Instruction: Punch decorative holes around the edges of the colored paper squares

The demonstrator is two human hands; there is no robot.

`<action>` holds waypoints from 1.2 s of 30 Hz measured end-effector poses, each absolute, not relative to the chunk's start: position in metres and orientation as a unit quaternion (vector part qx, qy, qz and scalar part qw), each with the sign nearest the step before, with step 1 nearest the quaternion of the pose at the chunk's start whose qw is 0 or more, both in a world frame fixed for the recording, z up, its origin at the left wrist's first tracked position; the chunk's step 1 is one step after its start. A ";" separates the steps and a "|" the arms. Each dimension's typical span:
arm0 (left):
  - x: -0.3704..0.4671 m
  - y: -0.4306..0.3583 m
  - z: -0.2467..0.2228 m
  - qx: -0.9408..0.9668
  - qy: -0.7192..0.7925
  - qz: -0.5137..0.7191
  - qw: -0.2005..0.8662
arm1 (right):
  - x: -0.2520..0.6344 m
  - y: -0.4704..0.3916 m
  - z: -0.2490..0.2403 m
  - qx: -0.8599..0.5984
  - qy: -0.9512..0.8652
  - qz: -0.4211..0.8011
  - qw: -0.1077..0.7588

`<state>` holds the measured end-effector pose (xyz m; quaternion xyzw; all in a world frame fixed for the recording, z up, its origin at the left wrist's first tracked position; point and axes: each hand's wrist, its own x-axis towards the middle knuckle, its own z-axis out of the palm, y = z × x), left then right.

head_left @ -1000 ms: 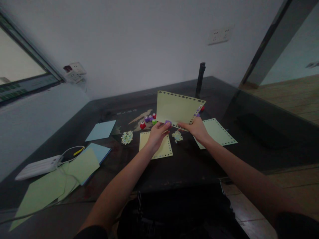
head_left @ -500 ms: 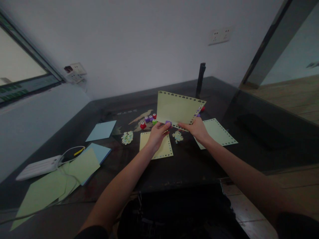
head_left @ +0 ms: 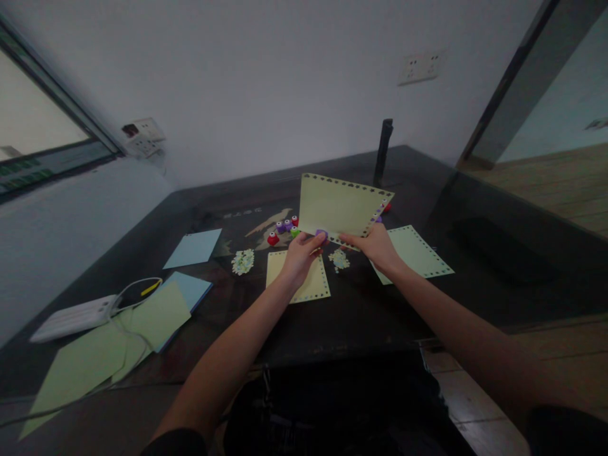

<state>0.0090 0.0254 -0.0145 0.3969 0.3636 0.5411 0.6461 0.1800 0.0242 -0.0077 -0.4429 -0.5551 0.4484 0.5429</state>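
Observation:
A pale yellow-green sheet of paper (head_left: 342,206) is held up and tilted above the table, small shapes punched along its top, right and bottom edges. My left hand (head_left: 302,256) is closed on a small purple craft punch (head_left: 322,235) at the sheet's lower edge. With its thumb on the front, my right hand (head_left: 377,246) pinches the lower right corner; its other fingers are hidden behind. Beneath lies a yellow sheet with punched edges (head_left: 311,284). Small piles of paper cut-outs lie left (head_left: 242,261) and right (head_left: 339,260) of it.
Red, purple and green punches (head_left: 280,228) stand behind my left hand. A punched pale green sheet (head_left: 415,253) lies at right. Blue sheets (head_left: 194,248), green sheets (head_left: 90,361) and a white power strip (head_left: 71,318) with a cable lie left. A black upright object (head_left: 383,152) stands behind.

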 end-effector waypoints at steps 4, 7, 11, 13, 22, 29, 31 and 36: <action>0.009 0.026 -0.015 0.402 0.360 0.543 0.643 | 0.180 0.023 -0.007 -0.450 -0.554 0.443 0.543; 0.009 0.025 -0.014 0.405 0.358 0.547 0.639 | 0.180 0.024 -0.008 -0.447 -0.554 0.445 0.543; 0.010 0.024 -0.013 0.408 0.361 0.554 0.630 | 0.181 0.026 -0.011 -0.446 -0.558 0.447 0.538; 0.011 0.024 -0.011 0.409 0.362 0.558 0.625 | 0.181 0.026 -0.011 -0.449 -0.556 0.446 0.539; 0.015 0.023 -0.008 0.406 0.349 0.568 0.625 | 0.181 0.023 -0.007 -0.448 -0.553 0.438 0.548; 0.015 0.024 -0.010 0.417 0.346 0.569 0.619 | 0.181 0.025 -0.009 -0.453 -0.554 0.432 0.549; 0.016 0.023 -0.009 0.418 0.339 0.571 0.619 | 0.181 0.025 -0.009 -0.449 -0.555 0.433 0.550; 0.017 0.022 -0.008 0.418 0.330 0.579 0.618 | 0.181 0.024 -0.008 -0.452 -0.555 0.433 0.547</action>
